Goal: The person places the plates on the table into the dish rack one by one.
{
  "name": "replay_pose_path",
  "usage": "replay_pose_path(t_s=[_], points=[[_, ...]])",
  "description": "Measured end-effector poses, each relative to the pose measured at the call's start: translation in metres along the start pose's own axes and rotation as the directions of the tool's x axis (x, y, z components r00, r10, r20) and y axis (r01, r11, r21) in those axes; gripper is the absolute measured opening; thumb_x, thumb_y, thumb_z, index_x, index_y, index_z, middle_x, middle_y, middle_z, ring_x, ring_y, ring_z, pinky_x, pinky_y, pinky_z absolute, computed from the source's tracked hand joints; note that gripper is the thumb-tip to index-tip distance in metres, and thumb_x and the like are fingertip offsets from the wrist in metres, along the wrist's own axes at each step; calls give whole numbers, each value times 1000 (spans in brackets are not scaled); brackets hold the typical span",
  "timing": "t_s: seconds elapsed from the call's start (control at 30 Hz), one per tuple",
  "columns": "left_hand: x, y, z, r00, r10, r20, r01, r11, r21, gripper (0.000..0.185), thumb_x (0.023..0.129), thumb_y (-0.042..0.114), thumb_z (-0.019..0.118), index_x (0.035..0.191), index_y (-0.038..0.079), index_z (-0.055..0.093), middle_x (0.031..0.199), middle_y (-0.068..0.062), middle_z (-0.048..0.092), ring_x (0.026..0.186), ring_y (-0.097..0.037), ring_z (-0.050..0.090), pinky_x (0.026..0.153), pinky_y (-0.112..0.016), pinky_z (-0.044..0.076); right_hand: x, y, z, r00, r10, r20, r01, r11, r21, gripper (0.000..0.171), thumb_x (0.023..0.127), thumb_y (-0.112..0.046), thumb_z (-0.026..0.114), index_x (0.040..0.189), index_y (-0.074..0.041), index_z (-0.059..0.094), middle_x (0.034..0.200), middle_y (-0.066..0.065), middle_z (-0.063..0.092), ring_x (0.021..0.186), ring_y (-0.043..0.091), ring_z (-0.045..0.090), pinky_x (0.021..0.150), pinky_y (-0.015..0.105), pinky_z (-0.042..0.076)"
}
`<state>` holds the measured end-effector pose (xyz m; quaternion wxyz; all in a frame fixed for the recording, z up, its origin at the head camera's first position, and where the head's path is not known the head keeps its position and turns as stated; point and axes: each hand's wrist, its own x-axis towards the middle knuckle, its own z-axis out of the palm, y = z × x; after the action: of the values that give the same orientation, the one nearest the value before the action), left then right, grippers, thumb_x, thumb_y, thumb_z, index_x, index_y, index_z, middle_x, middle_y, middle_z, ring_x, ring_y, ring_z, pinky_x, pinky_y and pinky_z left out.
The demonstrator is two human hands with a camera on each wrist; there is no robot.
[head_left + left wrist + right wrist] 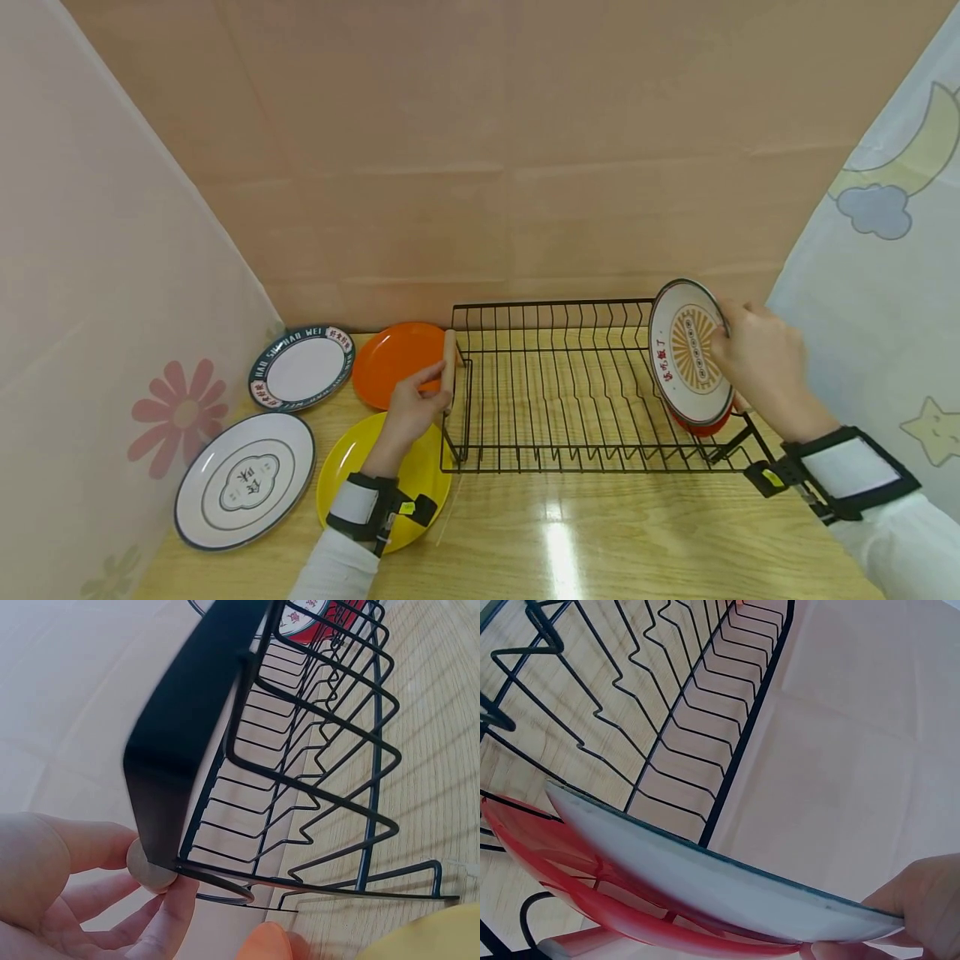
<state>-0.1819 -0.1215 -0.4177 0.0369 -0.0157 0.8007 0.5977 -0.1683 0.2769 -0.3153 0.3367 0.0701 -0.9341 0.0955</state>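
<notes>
Staged dish-handling booth — a mock kitchen corner, not a lived-in room.

Light wooden tabletop [600, 533] enclosed by plain tan board at the far side [480, 150]; printed cloth screens hang left [112, 333] and right [885, 250] — flowers on one, moon, cloud and star on the other. Kitchenware present: black wire dish rack [585, 392], centre; four loose plates near left, including orange plate [393, 362] and yellow plate [360, 467].

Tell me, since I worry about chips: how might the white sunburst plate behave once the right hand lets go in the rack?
The white sunburst plate looks rigid and glossy, so probably slippery and chip-prone against wire. It stands nearly on edge in the black wire rack, so it may tip toward the red plate behind it. The right hand pinches only its rim.
</notes>
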Motion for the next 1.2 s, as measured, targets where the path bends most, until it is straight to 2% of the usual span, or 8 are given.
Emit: replay_pose_path(t_s=[0.43, 0.7, 0.93, 1.03, 1.2], points=[[1, -3, -1, 1000, 4, 14, -3, 1000, -26, 49, 86, 6, 61, 133, 13, 51, 125, -14, 53, 89, -21, 63, 65, -27, 51, -2, 7, 6, 999, 25, 27, -25, 1000, -5, 40, 71, 3, 50, 110, 8, 60, 77, 31, 53, 48, 39, 48, 33, 47, 29], [2, -5, 0, 1000, 8, 4, -8, 1000, -18, 49, 85, 5, 61, 132, 13, 52, 121, -13, 56, 84, -18, 63, 60, -24, 48, -4, 12, 9, 998, 37, 48, -36, 999, -7, 38, 73, 3, 50, 109, 9, 59, 77, 31, 50, 51, 39, 48, 34, 48, 30], [1, -4, -1, 1000, 13, 18, -13, 999, -29, 50, 85, 4, 61, 133, 12, 51, 124, -15, 54, 85, -19, 64, 61, -25, 49, -5, 12, 11, 1000, 15, 27, -15, 1000, -6, 36, 74, 4, 49, 108, 10, 57, 79, 31, 49, 48, 38, 45, 33, 46, 30], [-1, 1, -2, 1000, 10, 28, -9, 1000, -25, 50, 85, 3, 61, 134, 9, 50, 125, -18, 54, 86, -22, 64, 61, -26, 49, -5, 11, 12, 1000, 10, 17, -10, 1000, -8, 35, 74, 4, 50, 108, 12, 57, 80, 32, 49, 48, 39, 46, 33, 47, 31], [-15, 24, -4, 999, 18, 31, -18, 1000, 3, 49, 86, 0, 58, 133, 2, 48, 123, -22, 53, 86, -24, 64, 61, -26, 48, -5, 11, 14, 1000, -12, -16, 12, 1000, -23, 31, 75, 5, 52, 104, 13, 58, 78, 31, 51, 46, 37, 46, 31, 44, 30]])
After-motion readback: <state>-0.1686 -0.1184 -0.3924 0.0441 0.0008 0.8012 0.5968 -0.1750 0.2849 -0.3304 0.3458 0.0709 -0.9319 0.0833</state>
